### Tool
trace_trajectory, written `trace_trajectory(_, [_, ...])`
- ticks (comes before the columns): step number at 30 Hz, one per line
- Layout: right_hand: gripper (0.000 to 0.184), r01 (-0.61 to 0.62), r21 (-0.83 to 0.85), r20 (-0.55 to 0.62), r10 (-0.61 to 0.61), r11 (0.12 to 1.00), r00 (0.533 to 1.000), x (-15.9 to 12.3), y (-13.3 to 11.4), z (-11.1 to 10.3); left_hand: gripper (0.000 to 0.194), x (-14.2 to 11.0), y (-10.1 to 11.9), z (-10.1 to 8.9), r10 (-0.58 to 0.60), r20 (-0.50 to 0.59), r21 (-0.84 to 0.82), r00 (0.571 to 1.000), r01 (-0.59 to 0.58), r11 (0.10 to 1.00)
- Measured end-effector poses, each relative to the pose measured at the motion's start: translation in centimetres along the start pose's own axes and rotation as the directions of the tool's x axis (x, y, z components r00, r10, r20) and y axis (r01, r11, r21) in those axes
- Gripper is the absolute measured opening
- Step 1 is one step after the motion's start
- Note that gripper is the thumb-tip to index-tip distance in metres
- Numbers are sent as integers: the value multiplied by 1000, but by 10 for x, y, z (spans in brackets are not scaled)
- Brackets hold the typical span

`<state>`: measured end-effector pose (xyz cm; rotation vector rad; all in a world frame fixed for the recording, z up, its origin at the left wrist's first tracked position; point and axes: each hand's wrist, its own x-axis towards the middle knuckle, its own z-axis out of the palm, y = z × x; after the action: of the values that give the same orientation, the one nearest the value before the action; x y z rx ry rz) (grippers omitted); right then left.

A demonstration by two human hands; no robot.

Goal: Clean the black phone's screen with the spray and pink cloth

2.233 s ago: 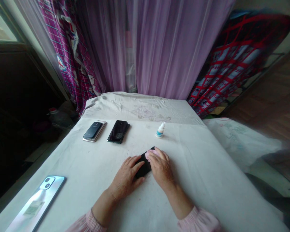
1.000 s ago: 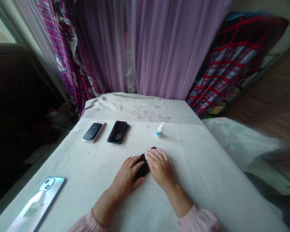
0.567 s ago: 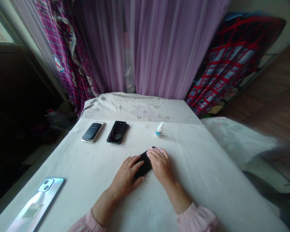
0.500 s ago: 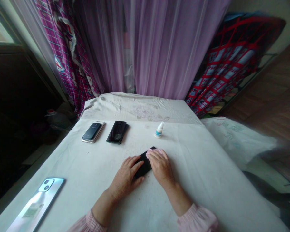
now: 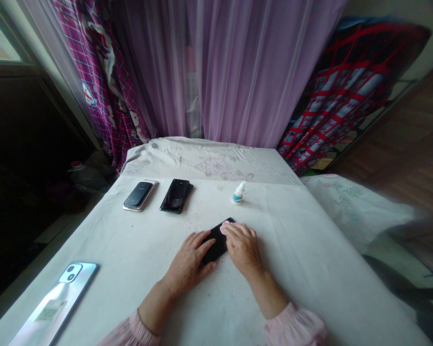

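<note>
A black smartphone (image 5: 215, 245) lies at a slant on the white-covered table, dark face up. My left hand (image 5: 189, 257) grips its near-left end, with the fingers along the far edge and the thumb on the near side. Under the fingers of my right hand (image 5: 243, 247) a pink cloth (image 5: 224, 227) is pressed onto the phone's far-right end. Most of the cloth is hidden by that hand. Beyond the right hand stands a small white spray bottle (image 5: 238, 193) with a blue label, upright and apart from both hands.
Two stacked phones (image 5: 139, 196) lie at the far left, with another overlapping black pair (image 5: 175, 196) beside them. A silvery-blue phone (image 5: 54, 307) rests camera side up at the near left. The white tablecloth (image 5: 292, 269) reaches back to purple curtains (image 5: 245, 72). A plastic bag (image 5: 353, 206) is off the right edge.
My right hand has shifted very slightly to the right with the cloth on the phone. The left hand keeps its hold, and the view has moved a little.
</note>
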<state>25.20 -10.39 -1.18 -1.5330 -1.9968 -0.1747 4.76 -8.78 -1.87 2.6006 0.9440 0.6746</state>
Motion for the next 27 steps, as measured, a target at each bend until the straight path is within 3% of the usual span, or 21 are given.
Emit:
trace_trajectory(4, [32,16,23,25,-16,1000,1000,0,3,2,53,0,1,-2,-8,10,-3,1000,8,1000])
trace_trajectory(11, [35,-83,-4,9,84,997,996,10,15,10,53,1,2,-4,-10,23,1,1000,10,1000])
trace_trajectory(20, [38,6,38,9,-7,999,1000,-3,0,3,53,0,0,0,-6,20,11,1000,6,1000])
trace_trajectory(27, [35,-51,4,-5,51,999,999,10,17,14,52,1,3,-3,-17,11,-8,1000,17,1000])
